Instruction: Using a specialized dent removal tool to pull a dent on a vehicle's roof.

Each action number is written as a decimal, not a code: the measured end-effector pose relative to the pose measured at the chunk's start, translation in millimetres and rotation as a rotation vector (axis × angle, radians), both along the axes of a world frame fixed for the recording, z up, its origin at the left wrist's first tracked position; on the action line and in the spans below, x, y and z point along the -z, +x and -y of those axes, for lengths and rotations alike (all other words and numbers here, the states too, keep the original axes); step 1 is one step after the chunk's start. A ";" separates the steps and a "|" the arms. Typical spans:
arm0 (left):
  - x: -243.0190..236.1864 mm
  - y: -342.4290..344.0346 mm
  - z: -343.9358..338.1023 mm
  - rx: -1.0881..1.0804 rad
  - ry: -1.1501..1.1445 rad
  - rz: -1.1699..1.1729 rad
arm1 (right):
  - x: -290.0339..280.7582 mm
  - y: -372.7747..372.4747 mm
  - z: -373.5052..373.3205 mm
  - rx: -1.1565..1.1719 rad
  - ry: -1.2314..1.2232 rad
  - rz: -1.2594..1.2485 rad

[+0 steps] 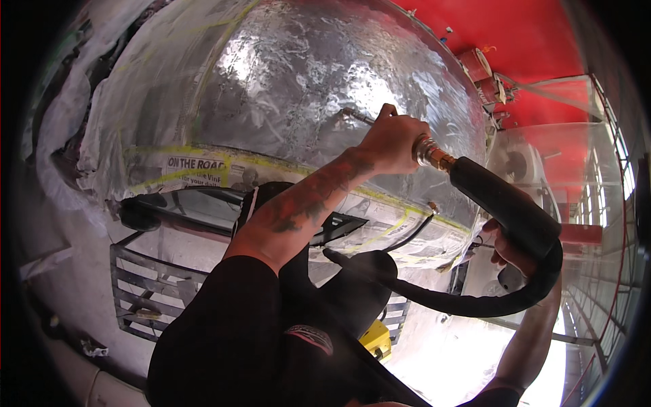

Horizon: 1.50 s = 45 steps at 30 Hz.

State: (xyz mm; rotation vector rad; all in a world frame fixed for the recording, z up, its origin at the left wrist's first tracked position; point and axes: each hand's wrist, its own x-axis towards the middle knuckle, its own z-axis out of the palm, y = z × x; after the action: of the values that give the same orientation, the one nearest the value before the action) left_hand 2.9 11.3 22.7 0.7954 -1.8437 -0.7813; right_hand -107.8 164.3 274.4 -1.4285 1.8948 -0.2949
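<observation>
My left hand [393, 142] is closed around the front of a handheld tool, just ahead of its coiled metal and copper-coloured collar. A thin metal rod [356, 115] projects beyond the fist, its tip at or close to a shiny bare-metal curved panel [291, 88]; contact cannot be made out. The tool's thick black cylindrical body [505, 200] slopes down to the right, with a heavy black cable [468, 303] curving from its end. My right hand [512, 251] grips the rear of that body from beneath, partly hidden by it. Newspaper masking [203, 166] with yellow tape lines the panel's lower edge.
A second black cable [410, 234] reaches a small brass-coloured fitting on the panel's edge. Below are a black slatted rack [152, 288] and a yellow object [376, 339]. A red surface [522, 41] rises at right, with clear sheeting hanging nearby.
</observation>
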 end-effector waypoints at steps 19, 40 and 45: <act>-29.1 -14.2 -42.1 0.128 -0.456 0.171 | 46.6 -21.3 -131.8 0.336 -0.349 0.279; 70.8 9.6 31.2 -0.131 -0.048 -0.044 | 16.6 17.6 -15.3 0.070 -0.229 0.014; 9.8 0.6 -3.0 -0.035 -0.055 0.002 | 18.1 0.1 -10.3 0.038 -0.146 0.032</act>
State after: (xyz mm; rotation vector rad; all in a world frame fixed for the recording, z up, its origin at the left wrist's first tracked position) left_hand 3.5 14.2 12.9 0.7909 -1.8407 -0.7047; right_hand -107.7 174.5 256.3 -1.4747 1.9084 -0.4799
